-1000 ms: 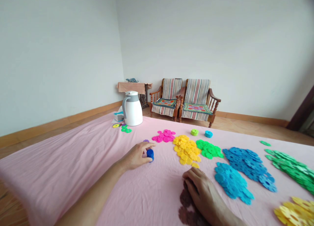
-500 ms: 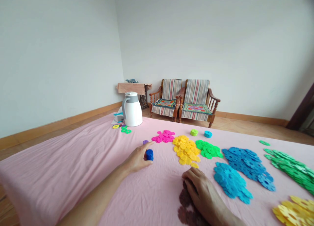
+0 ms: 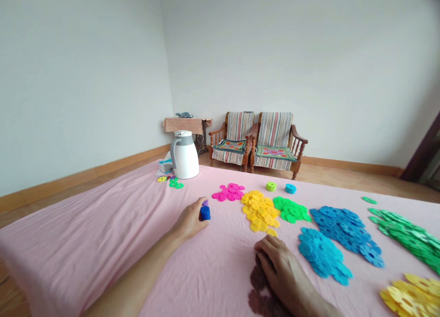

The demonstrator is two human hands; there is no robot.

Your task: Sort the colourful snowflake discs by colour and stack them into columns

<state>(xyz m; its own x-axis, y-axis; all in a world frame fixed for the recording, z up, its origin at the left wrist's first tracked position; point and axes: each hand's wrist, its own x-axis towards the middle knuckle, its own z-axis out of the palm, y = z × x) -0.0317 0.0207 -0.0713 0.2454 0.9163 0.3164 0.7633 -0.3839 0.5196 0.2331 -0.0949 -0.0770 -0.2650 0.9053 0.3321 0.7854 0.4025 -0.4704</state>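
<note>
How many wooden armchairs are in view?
2. One wooden armchair stands beside the other armchair, both by the far wall beyond the pink sheet; neither is hidden.

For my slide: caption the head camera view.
Left hand grips a blue disc stack on a pink sheet.

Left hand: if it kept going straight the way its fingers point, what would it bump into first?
The left hand would meet the dark blue stack of plastic discs first, since its fingers are touching it. Past that, it looks headed for the pink pile of discs, though depth is hard to judge.
</note>
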